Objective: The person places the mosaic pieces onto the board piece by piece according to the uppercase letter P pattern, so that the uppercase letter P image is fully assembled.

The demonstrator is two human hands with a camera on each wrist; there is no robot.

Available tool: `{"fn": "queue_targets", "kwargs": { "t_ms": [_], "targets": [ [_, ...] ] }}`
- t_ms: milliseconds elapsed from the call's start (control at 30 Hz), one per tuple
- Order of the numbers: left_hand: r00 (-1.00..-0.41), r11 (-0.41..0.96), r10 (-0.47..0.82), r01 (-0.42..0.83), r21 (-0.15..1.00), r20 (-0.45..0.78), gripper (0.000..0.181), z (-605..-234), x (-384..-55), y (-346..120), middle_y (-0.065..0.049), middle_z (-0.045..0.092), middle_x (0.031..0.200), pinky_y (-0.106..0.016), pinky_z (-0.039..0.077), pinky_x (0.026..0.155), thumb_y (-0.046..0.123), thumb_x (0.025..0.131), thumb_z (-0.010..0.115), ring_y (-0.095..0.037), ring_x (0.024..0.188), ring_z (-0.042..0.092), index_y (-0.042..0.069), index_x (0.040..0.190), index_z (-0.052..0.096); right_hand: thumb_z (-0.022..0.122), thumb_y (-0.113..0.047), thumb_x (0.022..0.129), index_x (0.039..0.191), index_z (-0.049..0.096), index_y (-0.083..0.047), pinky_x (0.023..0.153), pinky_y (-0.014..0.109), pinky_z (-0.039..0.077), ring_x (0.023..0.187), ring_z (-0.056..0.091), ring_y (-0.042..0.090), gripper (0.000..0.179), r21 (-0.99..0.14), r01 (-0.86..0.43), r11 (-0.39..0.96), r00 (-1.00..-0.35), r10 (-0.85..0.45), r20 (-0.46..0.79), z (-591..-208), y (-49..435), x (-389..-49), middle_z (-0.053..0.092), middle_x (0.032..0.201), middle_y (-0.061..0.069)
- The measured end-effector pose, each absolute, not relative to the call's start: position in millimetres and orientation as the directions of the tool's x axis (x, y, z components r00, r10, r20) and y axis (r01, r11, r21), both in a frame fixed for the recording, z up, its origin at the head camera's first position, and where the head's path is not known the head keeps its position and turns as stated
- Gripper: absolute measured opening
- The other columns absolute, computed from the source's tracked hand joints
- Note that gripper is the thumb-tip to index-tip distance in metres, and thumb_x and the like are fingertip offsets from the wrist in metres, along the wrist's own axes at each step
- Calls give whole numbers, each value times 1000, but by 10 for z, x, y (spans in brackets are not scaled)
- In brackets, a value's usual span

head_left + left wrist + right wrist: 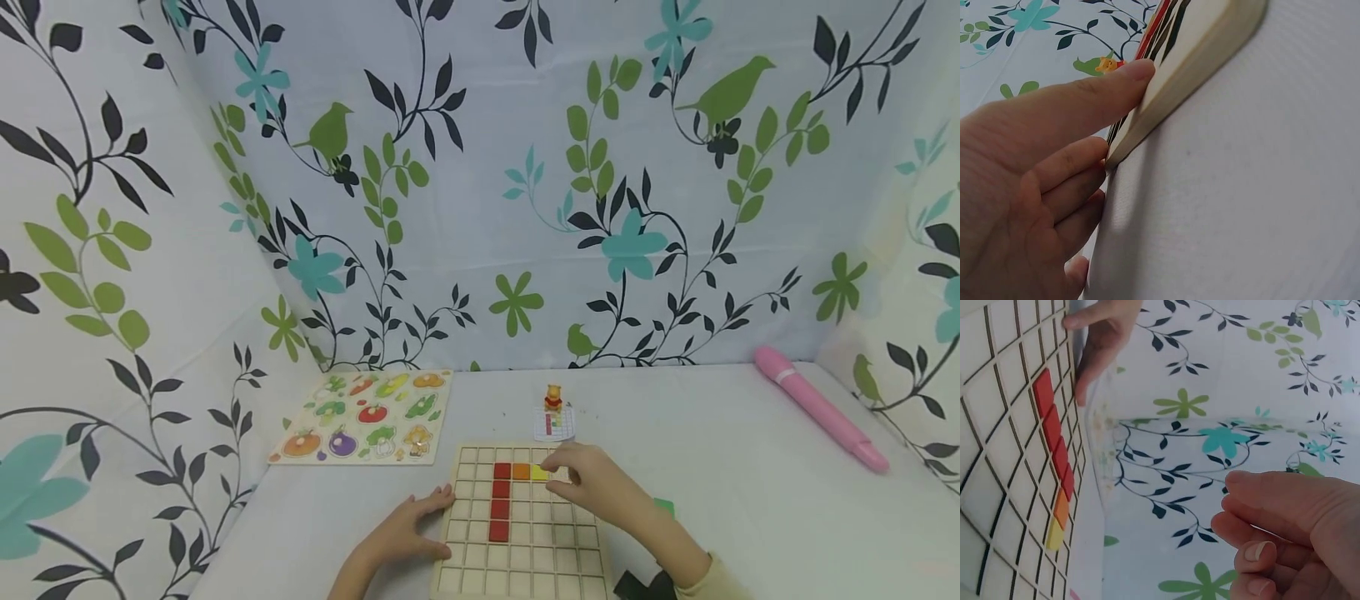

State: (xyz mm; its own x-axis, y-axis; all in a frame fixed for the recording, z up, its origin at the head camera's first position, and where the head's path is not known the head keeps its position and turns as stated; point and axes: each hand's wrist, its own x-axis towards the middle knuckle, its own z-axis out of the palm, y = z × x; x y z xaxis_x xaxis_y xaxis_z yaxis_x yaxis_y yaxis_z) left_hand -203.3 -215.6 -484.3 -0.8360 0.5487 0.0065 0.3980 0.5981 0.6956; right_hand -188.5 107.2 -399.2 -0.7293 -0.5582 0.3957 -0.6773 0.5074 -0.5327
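A wooden grid board (517, 581) lies on the table. Several red tiles (499, 509) form a column on it, with an orange tile (521, 472) and a yellow tile (538, 473) running right from the top one. My left hand (408, 529) rests at the board's left edge; in the left wrist view its fingers (1094, 94) touch the edge, thumb apart from the rest or tucked is hidden. Over the board's upper right is my right hand (596, 483), fingertips close by the yellow tile. In the right wrist view its fingers (1260, 550) are loosely bent with nothing visible between them.
Behind the board, a bear figurine (553, 397) stands at a small patterned card (554, 425). A vegetable puzzle board (360, 417) lies back left, a thick pink pen-shaped object (821, 408) back right. A green piece (664, 506) and a black object (637, 587) sit near the right forearm.
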Motion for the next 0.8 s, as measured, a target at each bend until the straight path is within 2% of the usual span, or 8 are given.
{"fn": "queue_targets", "kwargs": {
  "t_ms": [200,433,800],
  "targets": [
    [-835,599,550,399,694,6,75,-4848,-2030,-2145,-10,36,138,-55,8,102,34,65,76,-32,125,30,3,128,48,67,-4,78,93,66,-8,46,17,39,54,38,1,16,-497,-645,581,-764,-516,387,-3935,1422,-1820,60,87,-5],
    [-832,589,554,403,700,13,74,-4844,-2034,-2142,-11,36,137,-56,8,102,34,66,76,-32,125,30,3,127,49,69,-5,75,92,65,-7,48,17,41,56,39,1,18,-482,-614,625,-788,-520,329,-4026,1739,-1740,60,88,-3],
    [-836,600,548,399,694,8,74,-4857,-2027,-2174,-11,36,137,-56,9,102,37,66,75,-30,125,30,4,127,49,68,1,72,95,63,-2,47,18,40,55,39,1,24,-609,-536,585,-801,-581,146,-4327,2096,-1674,59,88,1]
  ]
}}
